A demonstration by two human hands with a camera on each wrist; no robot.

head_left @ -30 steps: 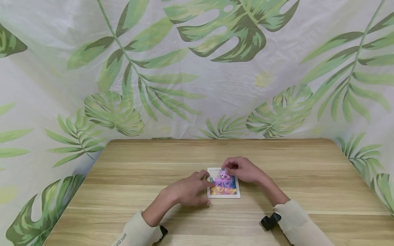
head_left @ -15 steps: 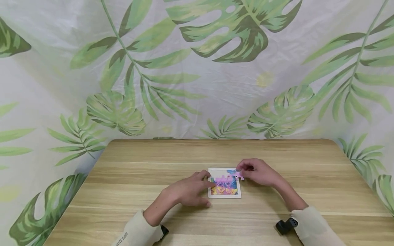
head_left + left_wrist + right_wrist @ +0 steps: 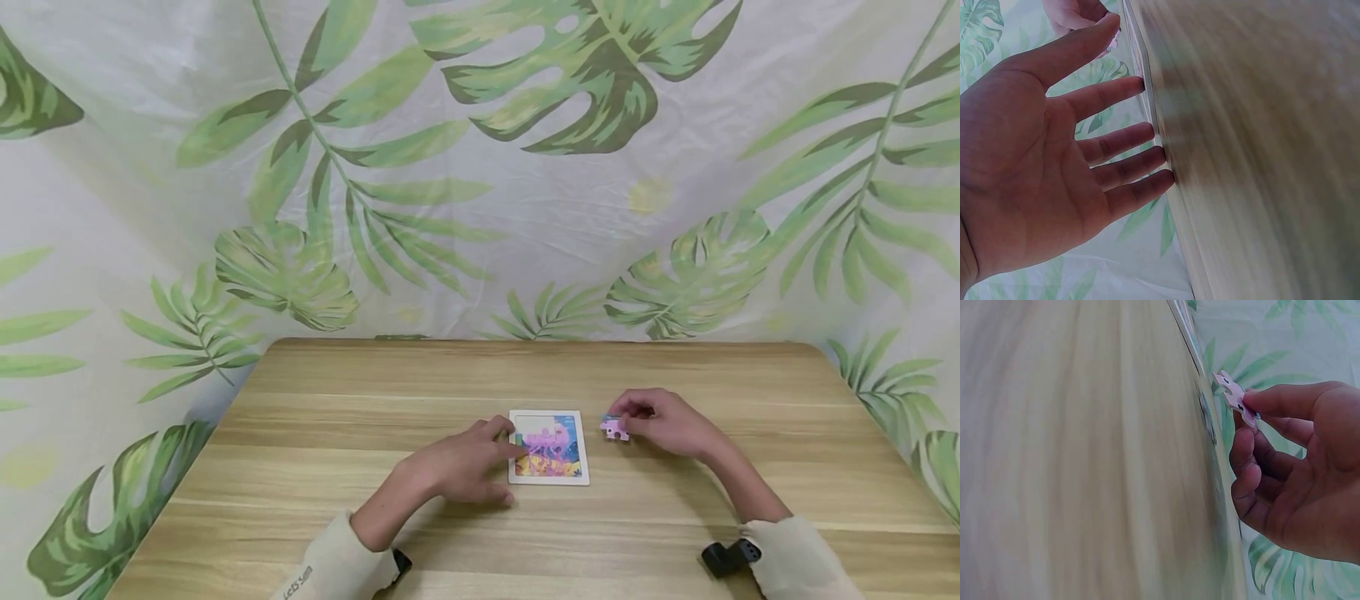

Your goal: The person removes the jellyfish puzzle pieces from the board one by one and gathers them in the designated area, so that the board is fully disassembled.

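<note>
A square jigsaw puzzle with a white frame (image 3: 550, 481) lies on the table, its picture in pink, blue and yellow. White backing shows at its upper left. My left hand (image 3: 468, 462) rests at the frame's left side, an index finger reaching over the picture. In the left wrist view the fingers of this left hand (image 3: 1054, 150) are spread and fairly straight. To the right of the frame, apart from it, my right hand (image 3: 663, 421) pinches a pink puzzle piece (image 3: 615, 430). The right wrist view shows that piece (image 3: 1235, 400) between thumb and fingers, tilted above the tabletop.
The wooden table (image 3: 375, 375) has light grain and rounded far corners. Behind it hangs a leaf-patterned cloth (image 3: 450, 167). A black wrist device (image 3: 731, 557) sits at the right sleeve, and another (image 3: 401, 567) at the left sleeve.
My right hand has lifted the pink puzzle piece from over the upper part of the puzzle and carried it right, past the frame. The left hand has stayed in place.
</note>
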